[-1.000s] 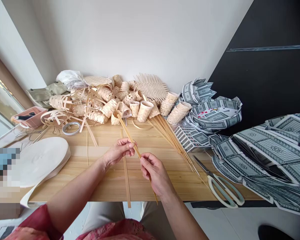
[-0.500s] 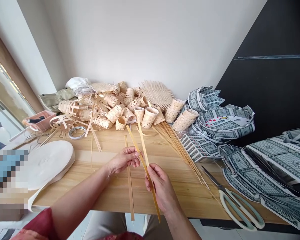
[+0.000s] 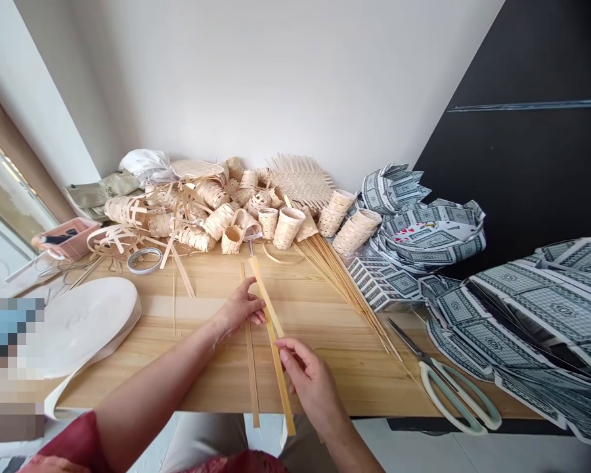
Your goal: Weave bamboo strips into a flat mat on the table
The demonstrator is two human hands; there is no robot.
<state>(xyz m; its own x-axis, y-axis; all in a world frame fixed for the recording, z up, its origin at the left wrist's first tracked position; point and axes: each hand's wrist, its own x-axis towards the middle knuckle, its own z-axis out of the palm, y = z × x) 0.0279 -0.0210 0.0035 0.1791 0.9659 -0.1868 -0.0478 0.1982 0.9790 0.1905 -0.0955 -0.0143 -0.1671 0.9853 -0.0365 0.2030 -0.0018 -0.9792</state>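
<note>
My left hand [image 3: 240, 307] pinches the upper part of a thin bamboo strip [image 3: 276, 358] above the wooden table [image 3: 320, 315]. My right hand [image 3: 309, 381] pinches the same strip lower down, fingers closed on it. The strip slants from upper left to lower right and reaches past the table's front edge. A second bamboo strip [image 3: 249, 368] lies flat on the table just left of it, under my left hand.
A heap of small woven bamboo baskets [image 3: 217, 203] fills the back of the table. A bundle of bamboo sticks [image 3: 345, 289] and scissors [image 3: 448, 384] lie to the right, beside folded playing-card pieces [image 3: 428, 230]. White tape roll [image 3: 83, 322] and a tape ring [image 3: 144, 260] sit left.
The held strips have come down from a steeper raised angle and now read as one strip close over the table. My right hand has slid lower, toward the front edge.
</note>
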